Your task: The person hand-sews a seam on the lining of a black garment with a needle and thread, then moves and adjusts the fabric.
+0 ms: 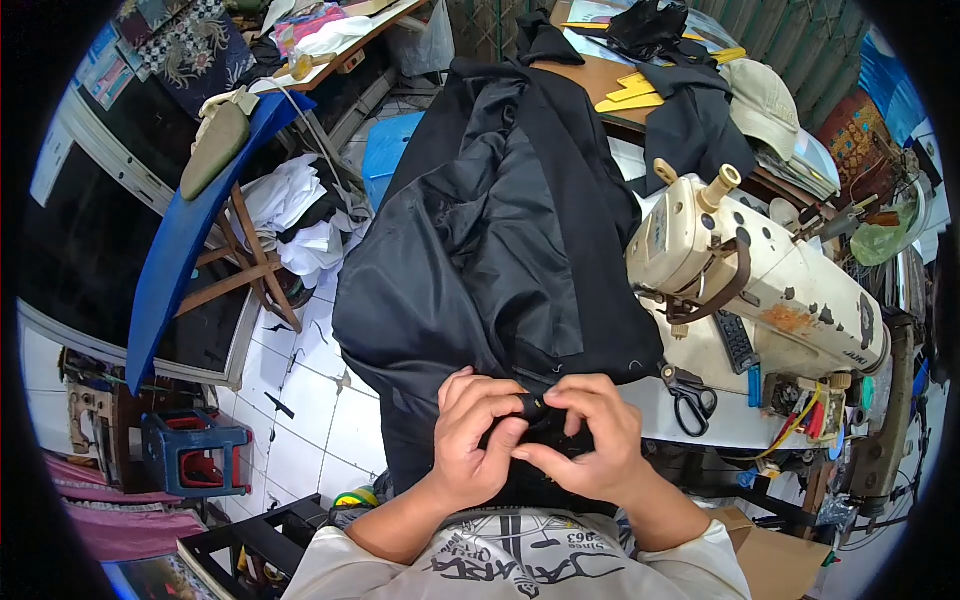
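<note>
A black garment with a shiny dark lining [500, 230] spreads from the table toward my lap. Close to my chest, my left hand [472, 432] is closed on a folded bit of this black fabric, thumb against the fingers. My right hand [590, 430] pinches the same fold from the other side, fingertips close to the left hand's. A small yellow mark, perhaps thread, shows on the cloth between them. The rest of the held edge is hidden by my fingers. To the right of my hands lie black-handled scissors [690, 402] on the table edge.
A cream sewing machine [760, 275] stands at the right, with a dark remote control [735, 340] beside it. Yellow rulers [632, 92] and a beige cap [762, 105] lie behind. At left are a blue ironing board [190, 240] and a blue stool [195, 450] on the tiled floor.
</note>
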The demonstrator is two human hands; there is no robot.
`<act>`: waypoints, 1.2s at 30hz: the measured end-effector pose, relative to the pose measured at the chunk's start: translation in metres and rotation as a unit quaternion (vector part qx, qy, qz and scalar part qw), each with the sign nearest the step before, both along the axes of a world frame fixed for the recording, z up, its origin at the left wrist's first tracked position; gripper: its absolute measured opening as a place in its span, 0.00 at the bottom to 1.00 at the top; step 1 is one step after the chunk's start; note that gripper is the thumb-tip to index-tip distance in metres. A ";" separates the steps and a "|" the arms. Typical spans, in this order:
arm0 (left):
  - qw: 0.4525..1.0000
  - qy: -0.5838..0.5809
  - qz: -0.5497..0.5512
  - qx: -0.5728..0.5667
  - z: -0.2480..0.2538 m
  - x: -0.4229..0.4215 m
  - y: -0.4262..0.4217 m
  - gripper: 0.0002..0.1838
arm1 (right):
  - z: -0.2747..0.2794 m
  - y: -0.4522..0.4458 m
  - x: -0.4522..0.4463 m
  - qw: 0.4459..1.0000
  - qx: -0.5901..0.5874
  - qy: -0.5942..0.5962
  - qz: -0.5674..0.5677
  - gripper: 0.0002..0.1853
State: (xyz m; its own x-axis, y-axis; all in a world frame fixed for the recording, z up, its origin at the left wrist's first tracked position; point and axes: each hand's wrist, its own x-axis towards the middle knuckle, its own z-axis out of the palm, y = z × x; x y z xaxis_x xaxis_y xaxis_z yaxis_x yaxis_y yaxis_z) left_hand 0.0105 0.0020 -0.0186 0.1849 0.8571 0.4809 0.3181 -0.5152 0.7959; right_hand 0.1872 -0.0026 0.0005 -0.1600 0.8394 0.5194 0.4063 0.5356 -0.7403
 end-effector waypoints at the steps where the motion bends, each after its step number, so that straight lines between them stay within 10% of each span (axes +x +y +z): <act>1: 1.000 0.000 -0.002 0.000 0.002 -0.001 0.000 0.06 | -0.003 -0.001 -0.002 1.000 -0.007 -0.014 -0.024 0.29; 10: 0.991 0.110 0.044 0.060 0.035 -0.003 -0.010 0.12 | -0.020 -0.001 -0.004 0.999 0.011 0.034 -0.016 0.09; 12: 0.974 0.169 0.121 0.096 0.036 0.002 -0.021 0.09 | -0.021 -0.003 0.007 0.938 -0.242 0.233 0.087 0.06; 36: 0.974 -0.139 -0.030 -0.176 -0.005 0.010 0.020 0.10 | -0.041 0.014 0.002 0.919 -0.212 0.321 0.092 0.13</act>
